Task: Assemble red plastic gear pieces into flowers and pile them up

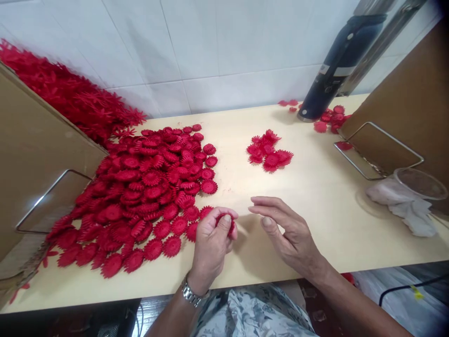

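- Rosette (231,227), red and mostly covered, sits at lower centre, pinched in the left hand's (212,241) grip; its axis is unclear.
- Right hand (291,234), grip open and bare, stands just right of it, apart.
- Fringed red flower cut-outs (269,152) lie above centre, nearer the right hand.
- Ridged, matte discs (150,180) heap at left on the smooth, pale table (315,187).

Soft, bright light spread over the counter (315,201) and wall (238,42), with a blurry-edged shadow near six o'clock. Glare whitened the wire frame (39,200) at nine; the corner at two fell dark.
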Tool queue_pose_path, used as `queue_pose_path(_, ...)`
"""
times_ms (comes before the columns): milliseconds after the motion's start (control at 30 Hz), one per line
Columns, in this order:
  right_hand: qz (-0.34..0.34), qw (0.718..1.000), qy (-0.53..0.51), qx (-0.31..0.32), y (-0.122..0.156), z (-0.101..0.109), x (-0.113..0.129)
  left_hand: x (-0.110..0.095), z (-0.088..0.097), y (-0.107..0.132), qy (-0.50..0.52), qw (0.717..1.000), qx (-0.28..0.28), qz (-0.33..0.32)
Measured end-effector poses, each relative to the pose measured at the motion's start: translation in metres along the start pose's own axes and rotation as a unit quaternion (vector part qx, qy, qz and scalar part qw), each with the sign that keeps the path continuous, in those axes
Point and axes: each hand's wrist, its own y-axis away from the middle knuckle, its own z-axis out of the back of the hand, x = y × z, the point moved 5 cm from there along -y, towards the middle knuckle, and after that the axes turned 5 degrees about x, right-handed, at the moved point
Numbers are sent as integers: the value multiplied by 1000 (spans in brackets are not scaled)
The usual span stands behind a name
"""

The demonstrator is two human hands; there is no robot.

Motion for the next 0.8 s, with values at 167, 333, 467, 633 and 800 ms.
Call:
queue_pose_path(167, -16, 998, -46, 32, 0, -8, -2, -1, 5, 1, 0, 1000, 16, 9)
queue_pose_path(333, -132, 978, -163, -2, -29, -27, -9, 0, -9, -5, -3, 998, 2, -58)
queue_pose_path(467, -149, 974, -168, -26, -63, -43, -8, 2, -24, -15, 72, 993, -55, -71)
queue_pose_path(633, -159, 986, -36, 24, -65, -53, 6, -12, -36, -29, 178, 983, -29, -47)
queue_pose_path(800, -108, 993, 25, 27, -44, -64, 22, -26, -35, -42, 190, 980, 4, -51)
